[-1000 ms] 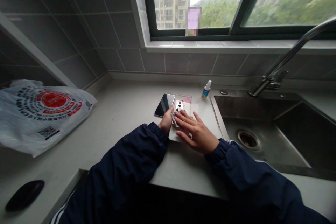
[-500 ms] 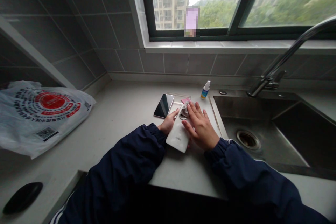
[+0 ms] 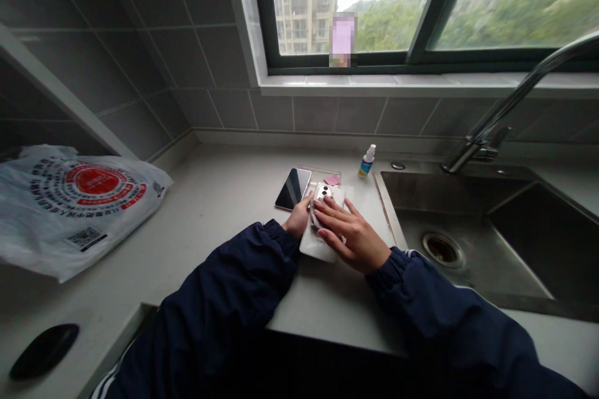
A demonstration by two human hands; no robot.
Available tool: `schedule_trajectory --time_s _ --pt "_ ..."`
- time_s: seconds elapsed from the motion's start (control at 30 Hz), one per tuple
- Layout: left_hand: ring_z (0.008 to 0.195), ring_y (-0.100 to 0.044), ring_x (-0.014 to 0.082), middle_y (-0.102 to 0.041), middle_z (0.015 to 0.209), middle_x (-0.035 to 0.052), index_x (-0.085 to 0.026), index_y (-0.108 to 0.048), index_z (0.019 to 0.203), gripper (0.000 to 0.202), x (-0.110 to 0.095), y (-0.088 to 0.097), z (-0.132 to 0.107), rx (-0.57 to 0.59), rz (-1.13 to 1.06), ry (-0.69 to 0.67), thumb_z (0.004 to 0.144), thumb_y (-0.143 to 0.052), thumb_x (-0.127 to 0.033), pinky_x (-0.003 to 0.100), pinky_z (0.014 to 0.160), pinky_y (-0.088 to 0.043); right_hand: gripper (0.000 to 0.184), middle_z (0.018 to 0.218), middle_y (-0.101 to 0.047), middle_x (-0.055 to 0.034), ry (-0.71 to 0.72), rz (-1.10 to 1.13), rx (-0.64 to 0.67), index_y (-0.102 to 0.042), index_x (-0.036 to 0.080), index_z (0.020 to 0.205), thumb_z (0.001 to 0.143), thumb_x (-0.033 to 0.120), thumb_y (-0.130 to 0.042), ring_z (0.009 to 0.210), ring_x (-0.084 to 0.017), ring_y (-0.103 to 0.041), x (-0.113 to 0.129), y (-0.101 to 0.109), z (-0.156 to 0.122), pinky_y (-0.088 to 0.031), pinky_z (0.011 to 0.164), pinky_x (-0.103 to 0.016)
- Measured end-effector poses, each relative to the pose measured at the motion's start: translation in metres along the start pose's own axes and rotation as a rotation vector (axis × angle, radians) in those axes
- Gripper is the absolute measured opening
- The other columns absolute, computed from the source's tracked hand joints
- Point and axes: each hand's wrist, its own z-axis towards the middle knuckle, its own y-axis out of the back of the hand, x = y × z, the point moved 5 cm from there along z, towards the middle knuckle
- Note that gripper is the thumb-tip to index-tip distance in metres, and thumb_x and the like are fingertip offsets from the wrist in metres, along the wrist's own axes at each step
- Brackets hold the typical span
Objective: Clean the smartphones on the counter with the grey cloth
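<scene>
White glossy smartphone [image 3: 317, 244] lies back-up on the pale stone worktop [image 3: 219, 224]; right hand [image 3: 355, 237] presses it, fingers [image 3: 334, 215] spread flat, left hand [image 3: 297, 221] pinching a grey cloth [image 3: 314, 215], and a slip could skid it toward the steel sink [image 3: 449, 199].

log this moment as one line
left hand: at white smartphone edge | right hand: over grey cloth | nearby: black smartphone, spray bottle
</scene>
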Motion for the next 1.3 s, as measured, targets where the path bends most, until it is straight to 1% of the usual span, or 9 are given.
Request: schedule_trajectory --time_s 0.17,0.37,0.5,0.63,0.77,0.87,0.93,1.13,1.3 --pt "0.098 -0.076 0.0285 -0.078 0.102 0.0191 -0.001 -0.063 0.137 0.071 -0.007 0.001 -0.001 0.024 -0.055 -0.003 0.108 -0.024 -0.052 0.041 0.108 -0.049 0.041 0.15 -0.063 -0.0099 -0.086 -0.022 -0.05 -0.068 0.023 0.14 0.109 0.03 -0.043 0.148 -0.03 -0.051 -0.007 0.001 -0.001 -0.034 0.124 -0.062" --pt "0.117 -0.072 0.0309 -0.077 0.12 0.0167 -0.008 -0.057 0.149 0.062 0.001 -0.002 0.001 0.036 0.009 0.063 0.107 -0.029 -0.045 0.045 0.115 -0.045 0.063 0.169 -0.035 -0.0169 -0.248 -0.1 -0.068 -0.037 0.018 0.165 0.108 0.043 -0.044 0.16 -0.036 -0.027 -0.027 -0.006 -0.002 -0.031 0.123 -0.069" --pt "0.119 -0.072 0.0275 -0.079 0.118 0.0142 -0.01 -0.059 0.147 0.053 0.008 -0.004 0.001 0.024 0.05 0.041 0.106 -0.035 -0.032 0.04 0.116 -0.044 0.068 0.171 -0.029 -0.0172 -0.211 -0.104 -0.035 -0.027 0.018 0.168 0.108 0.046 -0.043 0.162 -0.037 -0.019 -0.027 -0.009 -0.002 -0.027 0.123 -0.071" --pt "0.111 -0.075 0.0255 -0.08 0.107 0.0144 -0.008 -0.066 0.137 0.048 0.005 -0.001 0.001 -0.005 0.055 -0.008 0.106 -0.037 -0.031 0.034 0.113 -0.046 0.061 0.17 -0.034 -0.0152 -0.086 -0.065 0.067 -0.037 0.018 0.165 0.109 0.042 -0.042 0.16 -0.036 -0.025 -0.013 -0.009 0.0 -0.026 0.124 -0.07" --pt "0.102 -0.076 0.0286 -0.079 0.101 0.0169 -0.006 -0.069 0.13 0.056 0.0 0.007 0.002 -0.02 0.047 0.006 0.107 -0.033 -0.043 0.04 0.109 -0.05 0.047 0.159 -0.054 -0.011 -0.019 -0.021 0.057 -0.056 0.023 0.153 0.109 0.034 -0.042 0.155 -0.032 -0.04 -0.003 -0.004 0.001 -0.028 0.125 -0.067" --pt "0.101 -0.076 0.0304 -0.078 0.106 0.0195 -0.003 -0.066 0.135 0.063 -0.003 0.008 0.004 -0.003 -0.006 0.02 0.107 -0.03 -0.047 0.043 0.108 -0.05 0.041 0.149 -0.064 -0.0093 -0.058 -0.012 -0.011 -0.067 0.025 0.142 0.109 0.031 -0.044 0.148 -0.03 -0.051 -0.005 -0.001 0.0 -0.033 0.124 -0.064" --pt "0.107 -0.075 0.0304 -0.077 0.112 0.02 -0.003 -0.063 0.14 0.064 -0.005 0.005 0.003 0.017 -0.037 0.017 0.107 -0.028 -0.046 0.043 0.109 -0.049 0.041 0.15 -0.063 -0.0103 -0.124 -0.034 -0.043 -0.067 0.024 0.142 0.108 0.031 -0.044 0.146 -0.031 -0.053 -0.01 -0.002 -0.001 -0.034 0.123 -0.064" --pt "0.12 -0.071 0.0291 -0.076 0.123 0.0168 -0.007 -0.058 0.147 0.06 0.002 -0.005 0.0 0.036 -0.006 0.06 0.108 -0.028 -0.041 0.041 0.117 -0.043 0.063 0.168 -0.036 -0.0192 -0.269 -0.098 -0.034 -0.042 0.013 0.162 0.106 0.043 -0.047 0.159 -0.038 -0.029 -0.028 -0.01 -0.002 -0.032 0.122 -0.07" --pt "0.123 -0.07 0.0282 -0.078 0.118 0.0158 -0.008 -0.066 0.139 0.052 0.005 -0.009 -0.001 0.055 0.005 0.009 0.107 -0.034 -0.034 0.04 0.119 -0.04 0.072 0.171 -0.028 -0.0189 -0.19 -0.085 -0.004 -0.034 0.013 0.165 0.105 0.049 -0.048 0.161 -0.039 -0.018 -0.023 -0.01 -0.001 -0.027 0.122 -0.073"
